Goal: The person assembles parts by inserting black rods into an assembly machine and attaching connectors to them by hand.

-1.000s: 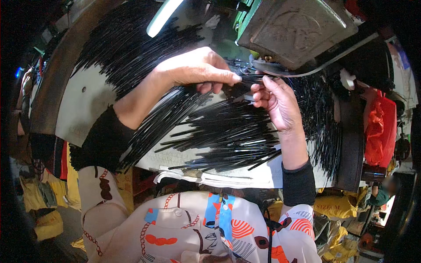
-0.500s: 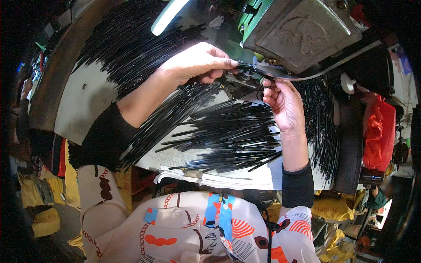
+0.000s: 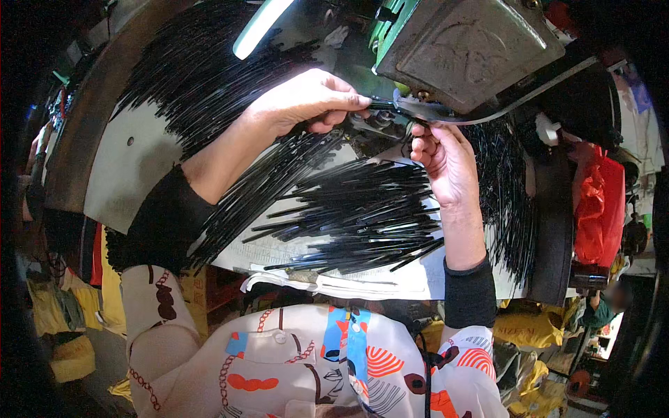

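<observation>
My left hand (image 3: 317, 103) pinches the end of a thin black rod (image 3: 380, 104) between thumb and fingertips, below the head of a machine (image 3: 477, 52). The rod runs right into the machine's working spot, where its far part is hard to make out. On the right, my right hand (image 3: 446, 157) is closed at the fingertips, with its palm turned up, just under a curved metal strip (image 3: 516, 113). What its fingers hold is too small and dark to name. A loose pile of similar black rods (image 3: 355, 209) lies below and between my hands.
More black rods (image 3: 202, 70) cover the far left of the pale tabletop (image 3: 115, 177), and another bundle (image 3: 512, 209) lies at the right. A bright tube lamp (image 3: 263, 26) hangs at the top. Folded white cloth (image 3: 348, 284) lies along the near edge. A red bag (image 3: 599, 205) hangs at the right.
The whole view has shifted slightly, with the machine and the hands a little further left in it. Both hands keep nearly the same pose at the machine.
</observation>
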{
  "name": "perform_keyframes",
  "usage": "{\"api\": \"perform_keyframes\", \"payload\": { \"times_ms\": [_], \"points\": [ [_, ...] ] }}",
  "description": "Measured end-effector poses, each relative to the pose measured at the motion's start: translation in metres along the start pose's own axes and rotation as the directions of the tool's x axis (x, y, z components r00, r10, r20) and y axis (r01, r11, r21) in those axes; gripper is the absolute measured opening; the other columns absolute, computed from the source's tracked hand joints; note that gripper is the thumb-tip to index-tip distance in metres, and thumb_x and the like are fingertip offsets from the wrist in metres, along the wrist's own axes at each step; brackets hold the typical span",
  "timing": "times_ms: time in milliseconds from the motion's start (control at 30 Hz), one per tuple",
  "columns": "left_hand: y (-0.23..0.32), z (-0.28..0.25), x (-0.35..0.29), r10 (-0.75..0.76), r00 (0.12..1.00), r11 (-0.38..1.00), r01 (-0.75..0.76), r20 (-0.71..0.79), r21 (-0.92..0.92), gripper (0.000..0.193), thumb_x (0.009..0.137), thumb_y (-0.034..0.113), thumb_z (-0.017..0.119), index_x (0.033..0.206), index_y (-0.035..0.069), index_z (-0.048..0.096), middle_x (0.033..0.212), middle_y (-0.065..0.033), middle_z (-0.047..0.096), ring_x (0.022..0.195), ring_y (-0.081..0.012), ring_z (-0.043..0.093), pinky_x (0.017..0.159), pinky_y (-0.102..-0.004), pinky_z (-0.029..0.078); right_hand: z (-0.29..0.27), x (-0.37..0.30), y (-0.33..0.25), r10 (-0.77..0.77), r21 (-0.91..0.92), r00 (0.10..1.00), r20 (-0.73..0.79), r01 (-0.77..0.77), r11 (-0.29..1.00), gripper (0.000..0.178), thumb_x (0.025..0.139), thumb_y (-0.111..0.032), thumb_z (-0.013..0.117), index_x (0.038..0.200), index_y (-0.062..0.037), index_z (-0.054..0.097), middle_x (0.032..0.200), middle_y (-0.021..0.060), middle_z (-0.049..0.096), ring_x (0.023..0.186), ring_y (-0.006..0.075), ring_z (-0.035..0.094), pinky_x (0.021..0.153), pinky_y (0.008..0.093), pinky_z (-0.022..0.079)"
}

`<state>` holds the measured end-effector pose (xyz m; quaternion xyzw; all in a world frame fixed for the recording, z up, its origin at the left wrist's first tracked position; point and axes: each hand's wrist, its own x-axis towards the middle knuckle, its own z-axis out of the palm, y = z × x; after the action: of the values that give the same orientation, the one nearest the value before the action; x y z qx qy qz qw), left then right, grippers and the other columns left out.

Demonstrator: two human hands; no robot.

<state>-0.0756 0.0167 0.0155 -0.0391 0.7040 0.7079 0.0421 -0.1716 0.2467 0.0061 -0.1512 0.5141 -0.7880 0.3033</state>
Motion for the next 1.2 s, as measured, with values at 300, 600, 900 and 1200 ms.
{"api": "perform_keyframes", "payload": {
  "times_ms": [300, 600, 900, 1200],
  "points": [
    [0.004, 0.003, 0.0, -0.04, 0.999, 0.998, 0.04, 0.004, 0.043, 0.033, 0.083, 0.033, 0.065, 0.085, 0.0, 0.064, 0.046, 0.0044, 0.04, 0.037, -0.0043, 0.034, 0.036, -0.0202, 0.024, -0.004, 0.003, 0.0, 0.035, -0.004, 0.999, -0.011, -0.035, 0.999, 0.013, 0.089, -0.008, 0.048, 0.096, 0.0011, 0.055, 0.085, 0.0173, 0.064, 0.065, 0.0189, 0.064, 0.059, 0.0303, 0.056],
    [0.009, 0.007, -0.003, -0.045, 0.999, 0.989, 0.049, -0.031, 0.137, 0.034, 0.083, 0.034, 0.064, 0.085, 0.0, 0.064, 0.045, 0.0053, 0.039, 0.035, -0.0037, 0.033, 0.035, -0.0204, 0.024, -0.007, 0.003, 0.001, 0.061, 0.024, 0.998, 0.013, -0.061, 0.998, 0.015, 0.089, -0.009, 0.049, 0.098, 0.001, 0.056, 0.086, 0.0163, 0.064, 0.065, 0.0185, 0.064, 0.059, 0.0299, 0.057],
    [0.013, 0.007, -0.005, 0.019, 0.999, 0.991, -0.016, -0.027, 0.13, 0.035, 0.082, 0.033, 0.065, 0.085, -0.001, 0.064, 0.045, 0.0052, 0.038, 0.035, -0.0033, 0.033, 0.035, -0.0197, 0.023, -0.012, 0.01, 0.003, 0.024, 0.006, 0.999, 0.027, -0.024, 1.0, 0.019, 0.09, -0.015, 0.049, 0.101, -0.0001, 0.055, 0.089, 0.0167, 0.064, 0.073, 0.0209, 0.065, 0.062, 0.0311, 0.057],
    [0.018, -0.005, -0.018, -0.095, 0.991, 0.971, 0.072, 0.095, 0.226, 0.032, 0.084, 0.029, 0.064, 0.088, -0.002, 0.065, 0.046, 0.0051, 0.039, 0.036, -0.0026, 0.032, 0.035, -0.0199, 0.024, 0.003, 0.0, 0.0, -0.279, -0.535, 0.96, 0.031, 0.252, 0.806, 0.018, 0.086, -0.013, 0.059, 0.099, -0.0006, 0.061, 0.096, 0.0092, 0.065, 0.088, 0.0138, 0.06, 0.083, 0.025, 0.044]
  ]
}}
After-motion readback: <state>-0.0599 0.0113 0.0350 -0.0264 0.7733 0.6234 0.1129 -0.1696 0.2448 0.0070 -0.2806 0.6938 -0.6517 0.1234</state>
